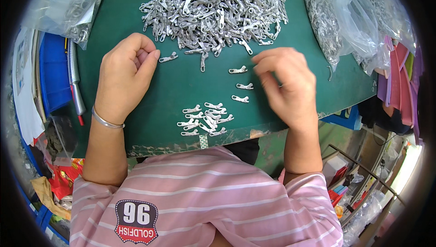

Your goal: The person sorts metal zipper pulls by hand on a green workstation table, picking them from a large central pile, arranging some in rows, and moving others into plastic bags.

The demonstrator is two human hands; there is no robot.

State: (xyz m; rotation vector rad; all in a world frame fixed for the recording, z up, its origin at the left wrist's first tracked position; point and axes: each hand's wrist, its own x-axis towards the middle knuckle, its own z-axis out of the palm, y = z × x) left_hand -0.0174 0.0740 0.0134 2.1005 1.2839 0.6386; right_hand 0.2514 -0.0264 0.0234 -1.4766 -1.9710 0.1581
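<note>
A large heap of small silver metal zipper-pull-like pieces [213,10] lies at the far middle of the green table. My left hand [123,72], with a bangle on its wrist, is closed, fingers curled and thumb beside the forefinger. Whatever it holds, if anything, is hidden. A single metal piece [168,57] lies by its thumb tip. My right hand [288,81] hovers slightly blurred at right, fingers bent, thumb and forefinger a little apart. Left of it, three loose pieces [245,86] lie in a rough column. A small group of several pieces [209,118] sits near the front edge.
Clear plastic bags of metal parts stand at far left [75,8] and far right [320,22]. A blue bin [52,72] is beyond the table's left side. The worn front edge [254,134] of the green table [150,124] runs close to my body. Coloured sheets [399,79] hang at right.
</note>
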